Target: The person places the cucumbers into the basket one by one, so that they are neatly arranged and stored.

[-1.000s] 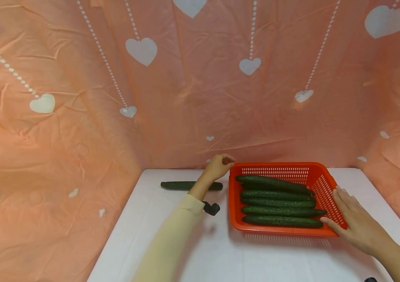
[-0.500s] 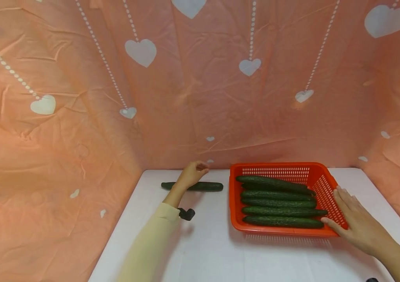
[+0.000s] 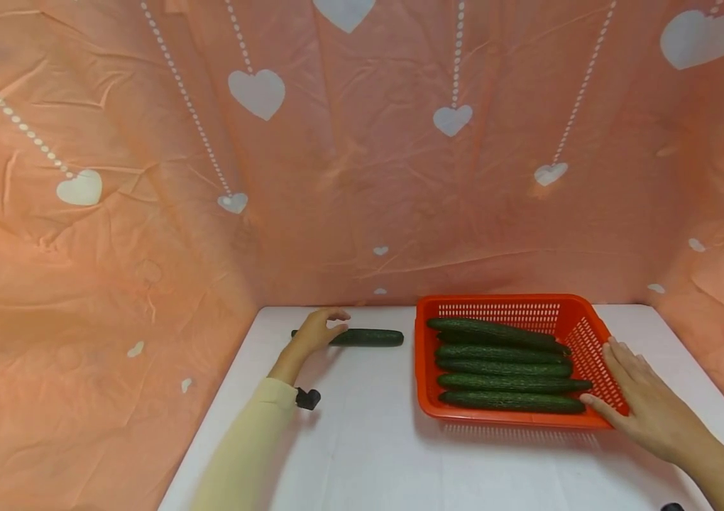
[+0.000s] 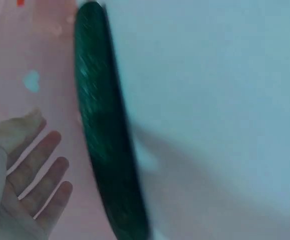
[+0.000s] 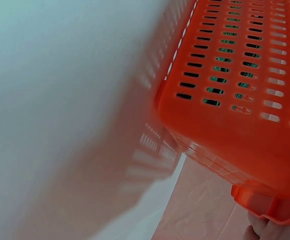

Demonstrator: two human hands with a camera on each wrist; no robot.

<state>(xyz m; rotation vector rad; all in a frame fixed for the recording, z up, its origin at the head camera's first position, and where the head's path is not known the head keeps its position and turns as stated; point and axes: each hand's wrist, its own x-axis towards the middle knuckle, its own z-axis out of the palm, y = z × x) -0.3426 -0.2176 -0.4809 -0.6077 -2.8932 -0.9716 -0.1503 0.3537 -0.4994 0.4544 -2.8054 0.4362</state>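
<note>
A lone cucumber [image 3: 371, 338] lies on the white table left of the basket. Over its left part is my left hand [image 3: 316, 331], thumb and fingers spread apart with nothing between them. In the left wrist view the same cucumber [image 4: 107, 135] runs beside the hand [image 4: 27, 185], with a gap between. My right hand [image 3: 649, 401] rests along the right rim of the red plastic basket [image 3: 423, 358], its fingers fairly straight and the thumb at the near corner. The right wrist view shows the basket's slotted wall [image 5: 225, 135] and some fingertips [image 5: 272, 232] by the rim.
Several cucumbers [image 3: 505, 383] lie side by side in the basket. The white table [image 3: 375, 454] ends at a peach cloth backdrop [image 3: 362, 177] with white hearts, which rises behind it and along both sides.
My left hand has moved left and lower, from the basket's left far corner to above the lone cucumber's left part. The right hand, basket and cucumbers have stayed in place.
</note>
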